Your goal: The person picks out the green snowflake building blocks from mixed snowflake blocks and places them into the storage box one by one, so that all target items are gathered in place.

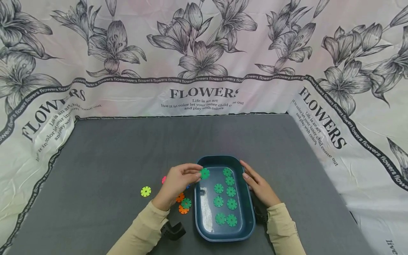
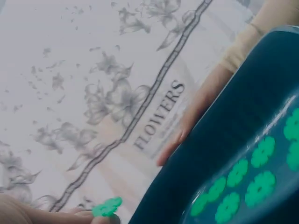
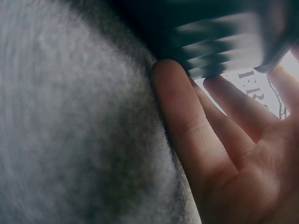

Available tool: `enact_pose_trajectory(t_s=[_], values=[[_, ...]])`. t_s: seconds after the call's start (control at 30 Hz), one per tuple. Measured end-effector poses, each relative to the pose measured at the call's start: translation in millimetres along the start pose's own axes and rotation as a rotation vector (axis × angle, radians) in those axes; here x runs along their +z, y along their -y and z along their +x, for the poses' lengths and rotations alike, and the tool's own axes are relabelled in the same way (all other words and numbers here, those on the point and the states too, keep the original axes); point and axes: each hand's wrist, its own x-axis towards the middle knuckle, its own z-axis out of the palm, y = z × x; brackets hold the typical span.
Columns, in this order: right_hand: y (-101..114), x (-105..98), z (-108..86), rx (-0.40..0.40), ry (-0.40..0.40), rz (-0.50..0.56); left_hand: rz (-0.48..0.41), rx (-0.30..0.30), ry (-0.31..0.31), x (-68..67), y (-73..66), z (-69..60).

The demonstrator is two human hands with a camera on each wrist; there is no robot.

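My left hand [image 1: 176,182] pinches a green notched flower-shaped disc [image 1: 205,173] between thumb and fingers, over the tray's upper left rim. In the left wrist view the same green disc [image 2: 107,206] stands out from the fingertips, beside the tray wall. The dark blue tray [image 1: 207,232] is rectangular with rounded corners. Several green discs [image 1: 231,204] lie flat in it, mostly toward its right side. My right hand [image 1: 262,187] rests against the tray's right side; the right wrist view shows its fairly straight fingers [image 3: 180,102] touching the outer wall.
Left of the tray, loose discs lie on the grey tabletop [image 1: 121,152]: a yellow one [image 1: 146,191], orange ones [image 1: 183,209], a green one [image 1: 186,203], and pink and blue ones partly hidden by my left hand. Flower-printed cloth [image 1: 204,99] borders the table's back and sides.
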Motion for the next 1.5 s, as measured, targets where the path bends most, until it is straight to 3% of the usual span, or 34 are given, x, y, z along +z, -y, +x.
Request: enact_pose_trajectory(t_s=[0.23, 0.43, 0.57, 0.9, 1.1, 1.5], values=[[-1.3, -1.1, -0.9, 0.012, -0.006, -0.002, -0.008, -0.052, 0.095, 26.4, -3.4, 31.6], [-2.4, -1.7, 0.1, 0.025, -0.008, -0.001, 0.095, -0.086, 0.102, 44.6, -1.0, 49.8], [-4.3, -2.6, 0.7, 0.022, -0.003, -0.004, 0.211, -0.086, 0.088, 53.9, -2.1, 56.0], [-1.9, -1.1, -1.1, 0.023, 0.016, 0.036, 0.508, -0.009, 0.107, 62.1, -0.5, 61.7], [-0.8, -0.2, -0.3, 0.006, 0.017, 0.032, 0.643, 0.086, 0.092, 63.9, 5.2, 64.4], [-1.7, 0.4, 0.4, -0.002, 0.017, 0.018, 0.776, 0.238, 0.076, 64.1, 3.1, 54.8]])
